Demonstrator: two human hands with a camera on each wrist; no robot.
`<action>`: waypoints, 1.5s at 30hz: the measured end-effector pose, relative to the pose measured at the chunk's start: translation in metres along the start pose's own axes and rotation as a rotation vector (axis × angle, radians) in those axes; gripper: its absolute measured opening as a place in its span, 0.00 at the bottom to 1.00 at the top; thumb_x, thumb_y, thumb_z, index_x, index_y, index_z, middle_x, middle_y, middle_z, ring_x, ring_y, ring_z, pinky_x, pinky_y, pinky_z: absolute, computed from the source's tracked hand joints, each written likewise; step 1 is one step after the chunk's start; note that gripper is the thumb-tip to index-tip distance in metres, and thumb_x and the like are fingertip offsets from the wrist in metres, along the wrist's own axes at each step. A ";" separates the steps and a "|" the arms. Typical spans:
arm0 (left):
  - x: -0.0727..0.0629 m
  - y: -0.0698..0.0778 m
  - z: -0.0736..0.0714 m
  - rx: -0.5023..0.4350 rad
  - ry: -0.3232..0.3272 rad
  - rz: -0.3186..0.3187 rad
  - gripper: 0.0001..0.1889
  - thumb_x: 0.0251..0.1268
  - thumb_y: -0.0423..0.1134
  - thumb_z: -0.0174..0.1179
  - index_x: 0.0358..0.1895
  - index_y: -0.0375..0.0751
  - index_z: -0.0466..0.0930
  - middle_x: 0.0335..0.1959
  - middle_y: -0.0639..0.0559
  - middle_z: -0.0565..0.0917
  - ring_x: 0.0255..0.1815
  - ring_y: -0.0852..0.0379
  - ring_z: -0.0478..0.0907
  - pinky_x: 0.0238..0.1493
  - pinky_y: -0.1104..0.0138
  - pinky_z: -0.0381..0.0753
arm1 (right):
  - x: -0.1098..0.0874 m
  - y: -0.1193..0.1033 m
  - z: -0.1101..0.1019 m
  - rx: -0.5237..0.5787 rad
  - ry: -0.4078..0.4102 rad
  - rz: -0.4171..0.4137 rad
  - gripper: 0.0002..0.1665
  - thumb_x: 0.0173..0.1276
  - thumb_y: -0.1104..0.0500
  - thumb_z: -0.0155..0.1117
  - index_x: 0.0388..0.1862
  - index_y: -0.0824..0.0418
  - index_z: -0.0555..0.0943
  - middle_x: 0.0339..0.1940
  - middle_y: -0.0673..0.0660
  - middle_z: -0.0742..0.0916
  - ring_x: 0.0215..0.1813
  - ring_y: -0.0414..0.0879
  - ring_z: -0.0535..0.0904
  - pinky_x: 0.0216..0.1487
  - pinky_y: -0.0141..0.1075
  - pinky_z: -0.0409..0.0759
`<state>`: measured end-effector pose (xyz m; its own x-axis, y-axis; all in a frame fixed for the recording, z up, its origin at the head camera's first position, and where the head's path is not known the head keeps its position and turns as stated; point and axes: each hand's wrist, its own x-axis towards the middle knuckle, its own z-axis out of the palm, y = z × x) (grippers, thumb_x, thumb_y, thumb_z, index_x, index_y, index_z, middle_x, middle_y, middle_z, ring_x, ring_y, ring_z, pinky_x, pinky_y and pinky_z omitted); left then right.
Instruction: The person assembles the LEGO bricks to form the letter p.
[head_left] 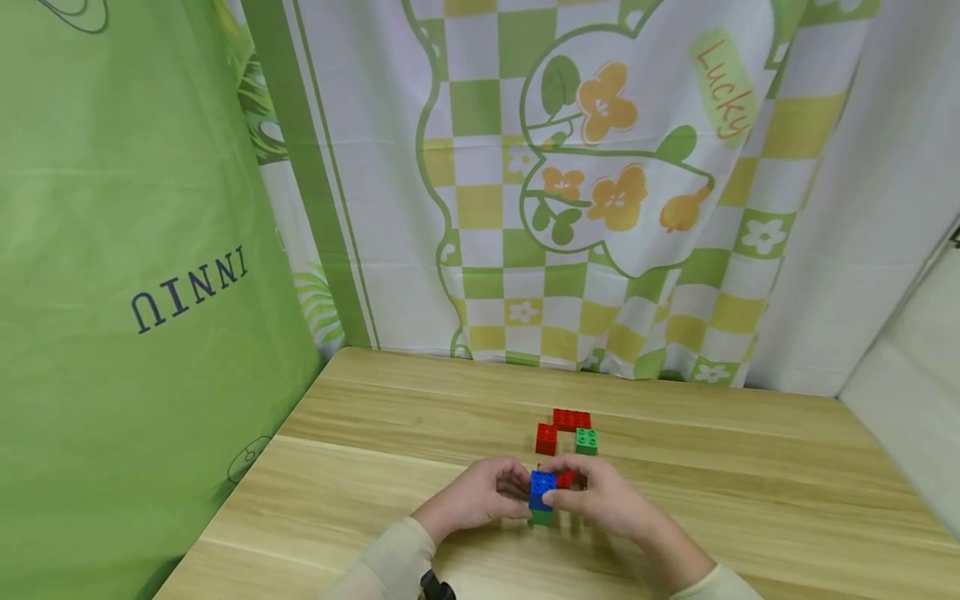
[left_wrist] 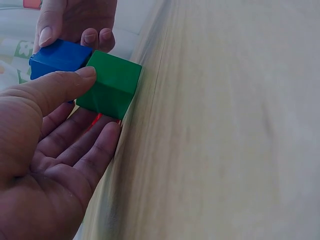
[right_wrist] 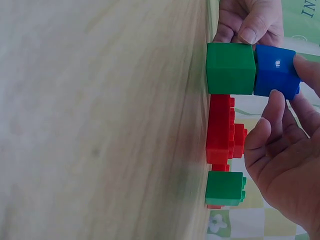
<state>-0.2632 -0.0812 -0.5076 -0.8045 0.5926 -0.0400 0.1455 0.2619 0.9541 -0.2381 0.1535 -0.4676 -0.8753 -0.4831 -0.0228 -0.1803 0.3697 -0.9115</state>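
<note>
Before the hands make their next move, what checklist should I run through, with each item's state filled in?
1. Right hand gripping the blue block: ok, thumb and fingertip on opposite sides.
2. Blue block above the lower green block: ok, stacked on it.
3. Blue block fully pressed home: cannot tell; a dark seam shows between the two.
4. Left hand steadying the stack: cannot tell; its thumb is right beside it, but firm contact is unclear.
5. Separate green block clear of both hands: ok, it lies beyond them on the table.
</note>
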 end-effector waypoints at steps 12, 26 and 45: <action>0.001 0.001 0.001 -0.023 0.018 0.034 0.16 0.52 0.28 0.72 0.44 0.41 0.79 0.39 0.56 0.85 0.43 0.61 0.82 0.47 0.69 0.79 | 0.004 0.003 -0.004 -0.008 -0.030 -0.018 0.22 0.64 0.52 0.72 0.55 0.58 0.81 0.42 0.57 0.83 0.37 0.48 0.77 0.35 0.35 0.79; 0.002 -0.003 0.002 -0.027 0.019 0.027 0.15 0.53 0.30 0.73 0.43 0.42 0.80 0.39 0.57 0.86 0.43 0.61 0.82 0.47 0.70 0.79 | 0.002 -0.002 -0.004 -0.039 -0.037 -0.027 0.20 0.64 0.52 0.71 0.54 0.56 0.82 0.39 0.57 0.83 0.36 0.48 0.76 0.33 0.33 0.78; -0.001 -0.002 0.003 -0.036 0.001 0.009 0.15 0.53 0.29 0.73 0.43 0.42 0.80 0.39 0.57 0.86 0.43 0.60 0.83 0.47 0.70 0.80 | 0.002 0.002 -0.001 -0.046 -0.027 -0.001 0.21 0.63 0.49 0.72 0.53 0.54 0.82 0.50 0.57 0.82 0.35 0.47 0.78 0.33 0.35 0.79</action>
<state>-0.2615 -0.0800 -0.5101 -0.8036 0.5943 -0.0308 0.1321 0.2286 0.9645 -0.2409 0.1543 -0.4692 -0.8626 -0.5048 -0.0335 -0.2025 0.4053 -0.8915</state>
